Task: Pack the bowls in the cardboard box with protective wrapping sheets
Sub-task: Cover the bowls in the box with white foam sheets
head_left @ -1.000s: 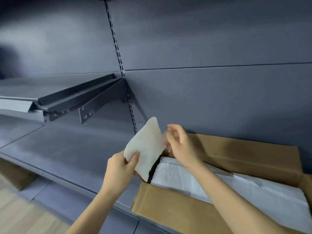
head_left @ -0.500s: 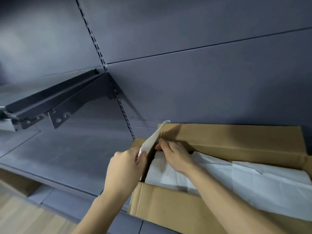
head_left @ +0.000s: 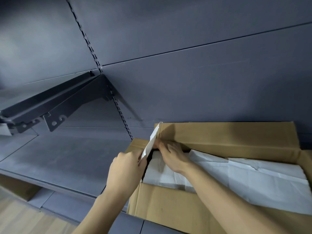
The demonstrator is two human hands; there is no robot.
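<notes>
Standing edge-on at the left end of one open brown cardboard box, one thin white wrapping sheet has its long axis running from its lower end at the left hand up and away to its upper tip, which points toward the dark grey back panel and lies against the corner of the box's rear flap. Two bare hands are on this sheet. The left hand pinches the lower edge between thumb and curled fingers, just outside the box's left wall. The right hand reaches over the box opening, its fingers extended toward the sheet's inner face; whether they pinch it or only press it cannot be told. Inside the box, crumpled white paper covers the contents from left to right; the number of sheets in that layer cannot be counted, and no bowl is visible. The box rests on one grey metal shelf. One dark metal bracket projects from the slotted upright at upper left. A strip of light wooden floor shows at lower left.
</notes>
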